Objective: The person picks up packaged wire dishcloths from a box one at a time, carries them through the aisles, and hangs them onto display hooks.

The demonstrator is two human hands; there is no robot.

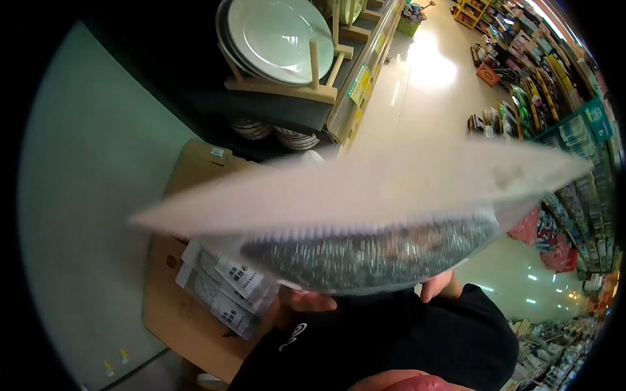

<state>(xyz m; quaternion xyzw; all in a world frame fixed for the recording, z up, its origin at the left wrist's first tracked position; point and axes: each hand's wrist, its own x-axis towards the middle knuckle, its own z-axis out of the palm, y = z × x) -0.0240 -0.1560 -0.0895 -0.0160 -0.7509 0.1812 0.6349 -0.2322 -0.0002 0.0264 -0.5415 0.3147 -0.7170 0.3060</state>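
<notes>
A large flat package (372,254) is held up close to the camera. It has a pale, blurred upper part and a dark, glittery mesh under clear plastic. My left hand (306,301) grips its lower edge on the left, with only some fingers showing. On the right, my right hand (438,287) pinches the same edge. Grey packets with dark print (238,287) lie on a brown cardboard box (189,319) at the lower left, left of my left hand.
White plates (280,39) stand in a wooden rack on a shelf at the top, with stacked bowls (297,138) below. Pale floor (404,98) runs along an aisle. Stocked shelves (554,72) line the right side. A pale panel (85,195) stands at the left.
</notes>
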